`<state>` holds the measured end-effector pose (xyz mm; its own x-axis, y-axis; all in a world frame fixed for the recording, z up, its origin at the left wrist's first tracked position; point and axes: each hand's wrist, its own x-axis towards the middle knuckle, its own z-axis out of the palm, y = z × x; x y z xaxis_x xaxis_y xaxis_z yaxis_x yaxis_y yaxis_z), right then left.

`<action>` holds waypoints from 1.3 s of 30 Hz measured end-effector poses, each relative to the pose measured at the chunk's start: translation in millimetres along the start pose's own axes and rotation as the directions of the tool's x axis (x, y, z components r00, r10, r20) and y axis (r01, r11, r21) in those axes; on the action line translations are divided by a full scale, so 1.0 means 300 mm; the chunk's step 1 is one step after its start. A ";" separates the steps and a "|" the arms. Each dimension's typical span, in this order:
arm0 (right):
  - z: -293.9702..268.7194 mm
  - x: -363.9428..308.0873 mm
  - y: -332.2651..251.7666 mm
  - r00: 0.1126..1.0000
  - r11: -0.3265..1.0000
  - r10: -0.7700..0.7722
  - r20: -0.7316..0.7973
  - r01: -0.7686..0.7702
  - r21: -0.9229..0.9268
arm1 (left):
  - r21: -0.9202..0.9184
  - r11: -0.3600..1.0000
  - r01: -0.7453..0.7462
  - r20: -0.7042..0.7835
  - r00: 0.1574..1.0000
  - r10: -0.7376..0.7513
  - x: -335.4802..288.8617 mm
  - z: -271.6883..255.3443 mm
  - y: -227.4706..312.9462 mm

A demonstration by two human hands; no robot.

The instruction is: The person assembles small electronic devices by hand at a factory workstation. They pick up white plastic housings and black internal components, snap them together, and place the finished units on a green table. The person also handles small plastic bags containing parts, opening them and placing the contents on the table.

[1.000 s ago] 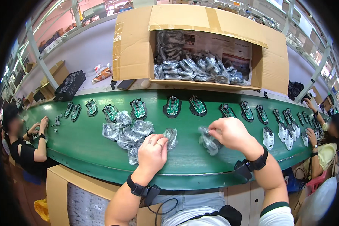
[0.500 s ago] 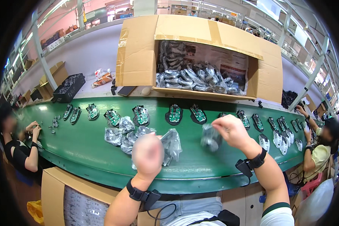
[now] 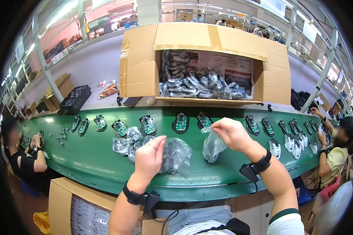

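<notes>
My right hand (image 3: pixel 234 136) pinches the top of a clear plastic bag (image 3: pixel 212 149) with a dark part inside, its shape blurred by the film. The bag hangs at the belt's surface. My left hand (image 3: pixel 148 158) is closed, thumb against the fingers; what it may hold is hidden. Right beside its fingertips is another clear bag (image 3: pixel 178 156) with dark contents. More bagged parts (image 3: pixel 122 145) lie in a heap beyond my left hand. Behind them, mouse bases with green circuit boards (image 3: pixel 148 125) stand in a row; another such base (image 3: pixel 203 120) is partly covered by my right hand.
A large open carton (image 3: pixel 208 101) of bagged parts stands behind the green belt (image 3: pixel 227 176). White mouse shells (image 3: pixel 275 148) lie at right. Two people work at the belt's ends, one in black (image 3: pixel 27 160), one in yellow (image 3: pixel 330 156). Another carton (image 3: pixel 60 203) is at lower left.
My right hand has moved slightly left with the bag, which now hangs less blurred. My left hand has shifted a little left, and its fingers now show. The view has tilted up slightly.
</notes>
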<state>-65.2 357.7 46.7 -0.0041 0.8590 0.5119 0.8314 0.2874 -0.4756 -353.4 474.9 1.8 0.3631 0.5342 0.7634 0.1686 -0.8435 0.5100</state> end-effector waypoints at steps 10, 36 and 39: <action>-0.026 -0.056 -0.066 0.945 0.956 0.263 -0.196 -0.227 0.188 | 0.318 0.945 0.077 0.306 0.935 -0.179 0.286 0.141 0.088; -0.003 -0.016 -0.060 0.994 0.995 -0.050 -0.100 0.041 -0.087 | -0.057 0.931 0.361 0.263 0.905 -0.335 0.023 0.146 0.076; 0.001 -0.012 -0.037 0.990 0.998 -0.025 -0.139 0.018 -0.054 | 0.340 0.940 -0.019 0.311 0.946 -0.093 -0.085 0.146 0.073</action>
<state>-74.6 351.7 49.9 0.0520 0.7842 0.6183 0.8598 0.2798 -0.4272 -318.8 440.2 -23.9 0.6123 0.5666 0.5515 0.4631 -0.8223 0.3306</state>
